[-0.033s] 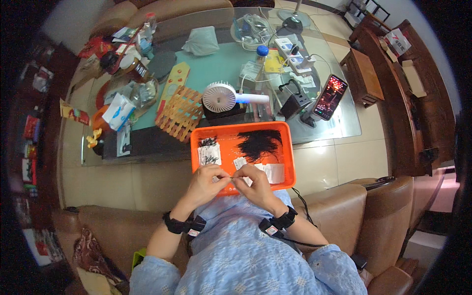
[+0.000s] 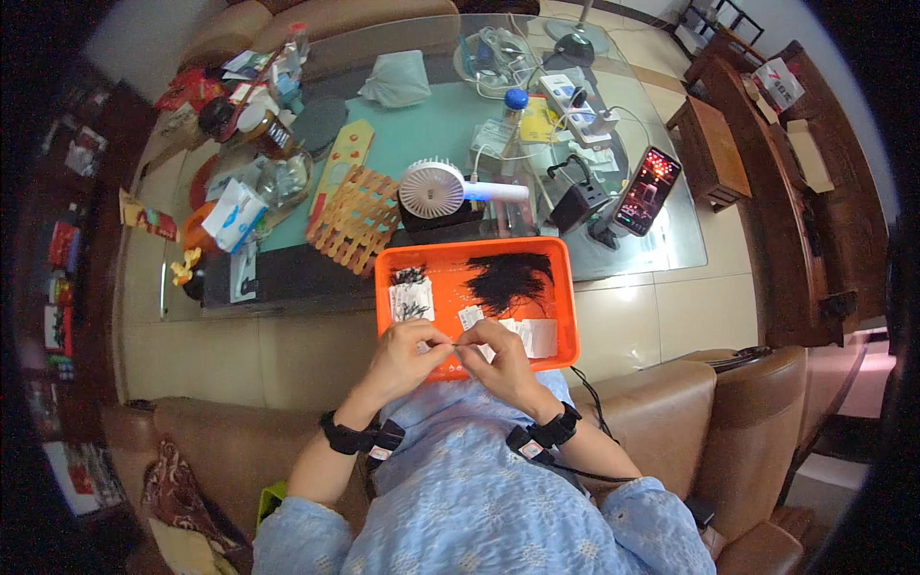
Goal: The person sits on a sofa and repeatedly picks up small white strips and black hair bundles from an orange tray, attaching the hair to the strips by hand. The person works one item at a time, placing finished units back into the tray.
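Observation:
Over the near edge of a shallow orange tray (image 2: 448,278), my left hand (image 2: 398,356) and my right hand (image 2: 502,364) meet fingertip to fingertip. Both are closed in a pinch on a tiny dark thing, too small to name. A loose heap of thin black strands (image 2: 508,280) lies in the tray's far right. At its left, small dark bundled pieces (image 2: 412,276) rest on white paper (image 2: 425,299). White paper slips (image 2: 539,335) lie near my right hand, partly hidden by it.
Beyond the tray stands a glass table (image 2: 431,115) holding a white handheld fan (image 2: 431,188), a woven wooden mat (image 2: 355,218), a propped phone (image 2: 646,190), a power strip (image 2: 575,110) and a jar (image 2: 266,129). Brown leather seats (image 2: 661,402) flank me. A cable (image 2: 589,398) runs by the tray's right corner.
The whole view has shifted very slightly. My hands keep the same pinch at the tray's near edge, and nothing in the tray has visibly moved.

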Motion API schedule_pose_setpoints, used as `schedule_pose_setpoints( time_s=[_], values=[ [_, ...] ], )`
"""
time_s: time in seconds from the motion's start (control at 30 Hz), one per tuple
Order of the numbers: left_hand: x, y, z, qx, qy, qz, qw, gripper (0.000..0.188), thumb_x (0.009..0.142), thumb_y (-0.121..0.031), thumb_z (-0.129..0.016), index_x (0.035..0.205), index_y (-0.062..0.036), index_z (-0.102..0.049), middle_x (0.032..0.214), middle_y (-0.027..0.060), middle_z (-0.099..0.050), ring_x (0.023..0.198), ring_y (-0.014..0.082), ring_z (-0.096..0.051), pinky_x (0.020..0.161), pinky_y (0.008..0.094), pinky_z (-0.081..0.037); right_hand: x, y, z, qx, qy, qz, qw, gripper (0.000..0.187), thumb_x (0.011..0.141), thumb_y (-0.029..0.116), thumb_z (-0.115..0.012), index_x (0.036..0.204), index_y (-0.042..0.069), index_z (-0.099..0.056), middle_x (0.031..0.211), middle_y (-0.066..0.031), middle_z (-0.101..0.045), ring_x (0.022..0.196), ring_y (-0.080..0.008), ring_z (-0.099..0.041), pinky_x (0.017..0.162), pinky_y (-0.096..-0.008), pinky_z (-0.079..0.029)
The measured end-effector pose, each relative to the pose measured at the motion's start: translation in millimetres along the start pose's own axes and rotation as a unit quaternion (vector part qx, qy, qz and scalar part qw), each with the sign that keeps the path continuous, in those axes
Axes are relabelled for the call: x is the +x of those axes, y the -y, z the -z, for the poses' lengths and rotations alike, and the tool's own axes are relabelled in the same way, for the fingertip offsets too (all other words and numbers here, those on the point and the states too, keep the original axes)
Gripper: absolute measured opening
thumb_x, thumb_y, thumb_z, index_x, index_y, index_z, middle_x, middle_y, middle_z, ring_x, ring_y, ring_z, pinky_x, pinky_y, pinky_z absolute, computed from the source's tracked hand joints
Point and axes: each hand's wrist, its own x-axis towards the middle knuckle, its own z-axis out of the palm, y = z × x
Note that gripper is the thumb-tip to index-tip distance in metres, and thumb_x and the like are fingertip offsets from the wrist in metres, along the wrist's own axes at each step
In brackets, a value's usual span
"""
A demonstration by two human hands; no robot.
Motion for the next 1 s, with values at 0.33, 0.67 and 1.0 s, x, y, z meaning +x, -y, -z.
schedule_pose_setpoints(
  time_s=[0.33, 0.67, 1.0],
  values=[
    [-6.6, 6.1, -15.3, -0.282, -0.057, 0.075, 0.955, 0.011, 0.088, -0.006, -0.062, 0.094, 0.002, -0.068, 0.086, 0.0031, -0.068, 0.076, 0.0102, -0.061, 0.069, 0.024, -0.05, 1.3, 3.3, 0.9, 0.39, 0.034, -0.219, 0.894, 0.01, 0.09, 0.014, -0.061, 0.09, 0.005, -0.062, 0.081, 0.0031, -0.062, 0.066, -0.0021, -0.053, 0.059, -0.0177, -0.042],
    [-8.0, 16.6, -15.5, -0.322, -0.037, 0.078, 0.943, 0.01, 0.083, -0.009, -0.071, 0.088, -0.0004, -0.069, 0.081, 0.0008, -0.066, 0.074, 0.0088, -0.059, 0.068, 0.022, -0.048, 3.1, 0.6, -1.4, 0.447, 0.075, -0.25, 0.856, 0.005, 0.089, 0.01, -0.059, 0.089, 0.006, -0.062, 0.08, 0.0031, -0.062, 0.065, -0.0035, -0.055, 0.057, -0.018, -0.043],
    [-0.6, 1.9, -2.4, -0.146, -0.034, -0.039, 0.988, 0.005, 0.079, -0.004, -0.07, 0.083, -0.0006, -0.069, 0.079, 0.0013, -0.065, 0.076, 0.0086, -0.059, 0.069, 0.0249, -0.047, 5.6, 5.4, 5.2, 0.37, 0.08, -0.203, 0.903, 0.008, 0.09, 0.013, -0.06, 0.092, 0.005, -0.06, 0.082, 0.0017, -0.062, 0.069, -0.005, -0.055, 0.061, -0.0201, -0.044]
  ],
)
